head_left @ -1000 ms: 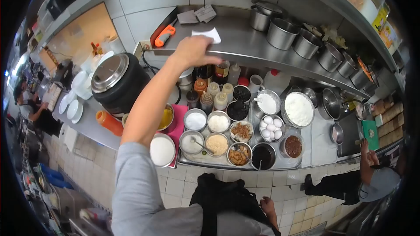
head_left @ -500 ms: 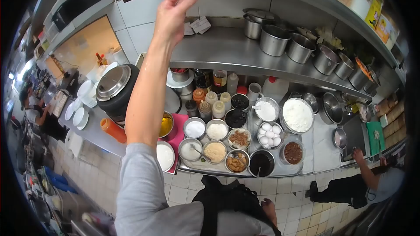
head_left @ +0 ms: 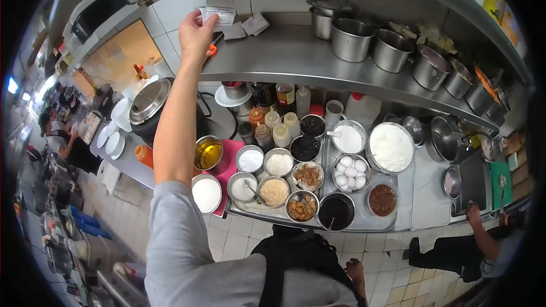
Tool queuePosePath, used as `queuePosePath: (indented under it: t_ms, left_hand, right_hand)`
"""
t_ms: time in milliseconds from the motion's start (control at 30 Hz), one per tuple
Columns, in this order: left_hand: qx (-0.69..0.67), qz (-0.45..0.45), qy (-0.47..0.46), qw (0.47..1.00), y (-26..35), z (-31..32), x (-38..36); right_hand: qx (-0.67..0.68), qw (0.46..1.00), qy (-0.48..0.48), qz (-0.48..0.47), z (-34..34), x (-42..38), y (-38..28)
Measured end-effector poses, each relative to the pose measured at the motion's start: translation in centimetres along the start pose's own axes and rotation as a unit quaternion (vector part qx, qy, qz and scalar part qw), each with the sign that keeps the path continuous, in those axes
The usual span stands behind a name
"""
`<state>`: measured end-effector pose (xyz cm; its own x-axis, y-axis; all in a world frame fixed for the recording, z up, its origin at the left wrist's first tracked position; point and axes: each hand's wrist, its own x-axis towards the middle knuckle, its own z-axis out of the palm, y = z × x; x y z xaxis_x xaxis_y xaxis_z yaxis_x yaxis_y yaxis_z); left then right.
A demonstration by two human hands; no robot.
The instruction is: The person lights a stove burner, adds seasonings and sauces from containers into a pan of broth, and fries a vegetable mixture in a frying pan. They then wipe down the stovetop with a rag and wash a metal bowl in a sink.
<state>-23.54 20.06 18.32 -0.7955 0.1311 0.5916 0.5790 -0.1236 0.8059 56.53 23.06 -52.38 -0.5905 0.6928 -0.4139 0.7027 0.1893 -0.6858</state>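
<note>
Left hand and paper slip at a steel shelf. The left hand [head_left: 195,35] pinches the paper slip [head_left: 222,16] at its near left edge, thumb against fingers, with no gap beyond the paper's own thickness. The slip projects from the fingertips away from the palm, over the back left corner of the shelf [head_left: 273,59]; its height above the surface cannot be told. Its printed part lies roughly left to right, in line with the shelf's back edge; it seems doubled, so the true long axis is uncertain. To the right of the grip, near the same corner, lie the loose papers [head_left: 255,24], with a thin upright spike [head_left: 251,7] among them; whether it pierces them cannot be seen. The left hand is much the nearer to both. The right hand [head_left: 355,271] hangs low beside the apron [head_left: 298,247], out from the worktop's front edge, fingers loosely curled; whether it holds anything cannot be told. An orange-handled tool [head_left: 211,50] lies by the shelf's left edge, partly behind the wrist. Steel pots [head_left: 351,40] line the shelf towards its right end; below, bowls stand along the front edge of the worktop [head_left: 424,187].
</note>
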Motion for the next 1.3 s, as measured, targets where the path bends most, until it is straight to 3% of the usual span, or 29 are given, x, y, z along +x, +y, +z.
queuePosePath:
  t_ms: [33, 67, 100, 200, 233, 267, 333, 400, 467, 500, 533, 600, 633, 700, 733, 800, 933, 1000, 1067, 1133, 1167, 1233, 1267, 1300]
  left_hand:
    - [0.185, 0.052, -0.035, 0.981, -1.3, -0.2, 1.3]
    - [0.363, 0.103, -0.072, 0.923, -2.6, -0.2, 2.4]
    - [0.385, 0.191, -0.028, 0.902, -4.5, 0.6, 3.1]
    - [0.415, 0.236, -0.083, 0.875, -9.2, 2.4, 5.7]
    - [0.486, 0.209, -0.146, 0.836, -10.6, 3.0, 6.7]
    - [0.483, 0.206, -0.147, 0.838, -12.6, 3.7, 8.3]
    - [0.555, 0.073, -0.305, 0.771, -16.8, 4.9, 10.6]
    - [0.532, 0.017, -0.345, 0.773, -13.5, 5.0, 9.7]
    - [0.540, 0.022, -0.436, 0.720, -12.1, 5.0, 10.1]
    - [0.513, 0.006, -0.473, 0.716, -10.9, 4.9, 10.3]
    - [0.512, 0.007, -0.474, 0.716, -11.7, 5.0, 10.6]
    - [0.574, 0.134, -0.392, 0.706, -13.6, 4.9, 10.9]
    - [0.574, 0.134, -0.393, 0.705, -14.1, 4.7, 10.8]
    - [0.598, 0.204, -0.374, 0.678, -13.9, 4.8, 9.4]
    - [0.595, 0.209, -0.374, 0.681, -13.6, 4.9, 9.3]
    - [0.596, 0.267, -0.386, 0.652, -13.1, 4.2, 9.2]
    - [0.542, 0.276, -0.401, 0.685, -14.2, 3.4, 10.8]
    - [0.360, 0.253, -0.294, 0.848, -13.3, 2.9, 11.0]
    - [0.375, 0.222, -0.268, 0.860, -13.5, 2.4, 11.7]
    - [0.392, 0.211, -0.195, 0.874, -14.0, 2.1, 12.3]
    - [0.393, 0.212, -0.193, 0.874, -13.4, 1.9, 12.1]
    - [0.493, 0.296, -0.223, 0.787, -12.4, 1.4, 11.6]
    - [0.494, 0.297, -0.223, 0.786, -10.8, 1.3, 10.7]
    - [0.440, 0.149, -0.243, 0.851, -8.6, 1.3, 9.6]
  right_hand:
    - [0.101, 0.982, 0.001, 0.158, -3.1, -1.7, -7.7]
    - [0.098, 0.982, 0.000, 0.164, -3.8, -2.5, -9.4]
    - [0.124, 0.972, 0.036, 0.195, -4.0, -2.7, -10.4]
    - [0.161, 0.955, 0.084, 0.233, -3.2, -3.5, -13.0]
    - [0.176, 0.952, 0.093, 0.234, -2.9, -3.4, -13.7]
    - [0.172, 0.951, 0.096, 0.236, -2.6, -3.5, -15.0]
    - [0.197, 0.946, 0.100, 0.235, -1.5, -4.1, -17.5]
    - [0.204, 0.945, 0.083, 0.242, -0.6, -4.3, -20.1]
    - [0.152, 0.964, 0.067, 0.205, 0.0, -4.8, -23.8]
    - [0.159, 0.970, 0.057, 0.176, 1.3, -5.1, -22.2]
    - [0.160, 0.969, 0.058, 0.177, 1.9, -5.0, -21.9]
    - [0.054, 0.984, 0.017, 0.170, 3.2, -4.9, -20.7]
    - [0.054, 0.984, 0.017, 0.171, 4.2, -4.8, -19.6]
    - [-0.126, 0.989, 0.056, -0.058, 4.9, -4.7, -18.9]
    - [-0.125, 0.989, 0.062, -0.056, 3.8, -4.5, -21.3]
    - [0.051, 0.967, 0.014, 0.248, 0.7, -4.2, -28.3]
    - [0.072, 0.971, 0.033, 0.224, 1.0, -3.6, -26.4]
    - [0.085, 0.972, 0.068, 0.206, 0.8, -3.0, -27.2]
    - [0.093, 0.969, 0.062, 0.220, 0.8, -2.5, -27.0]
    - [-0.018, 0.993, 0.034, 0.110, 1.6, -2.1, -24.3]
    - [-0.018, 0.993, 0.034, 0.108, 1.6, -2.0, -24.3]
    - [0.012, 0.992, 0.036, 0.118, 1.6, -2.0, -24.2]
    - [0.012, 0.992, 0.036, 0.117, 1.4, -2.1, -24.8]
    - [0.027, 0.988, 0.041, 0.148, 1.1, -2.1, -25.7]
